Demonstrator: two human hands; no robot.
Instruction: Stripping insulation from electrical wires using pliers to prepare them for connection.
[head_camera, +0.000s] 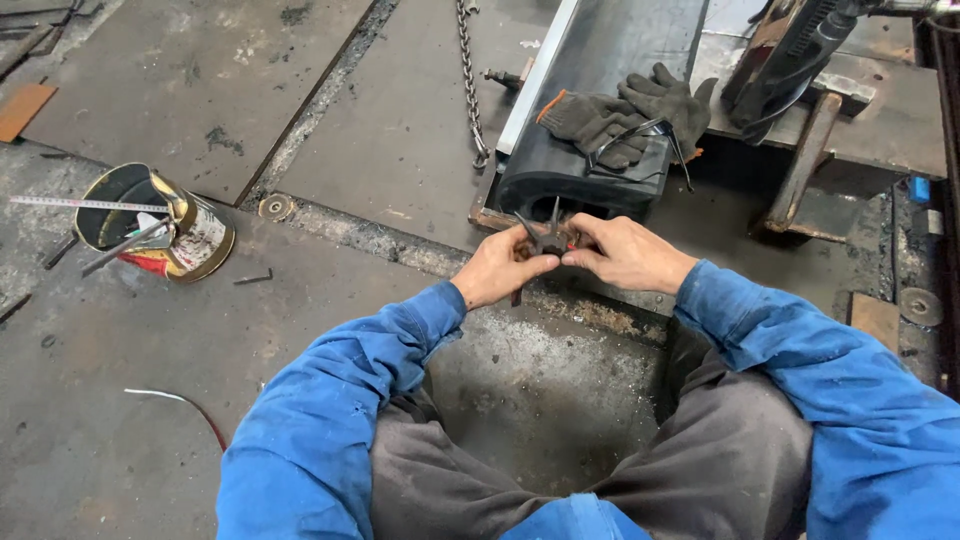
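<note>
Head view: both hands meet over the floor gap in front of the knees. Left hand (497, 268) and right hand (622, 252) each pinch a small dark metal piece (546, 236) with prongs sticking up; fingers closed on it from either side. Just beyond it, a black housing (590, 120) carries grey gloves (625, 115). A chain (470, 85) hangs to its left. Far left, a tin can (165, 225) lies tipped, rods inside, tape measure (85, 204) across its mouth. Red-white wire (180, 405) on floor.
</note>
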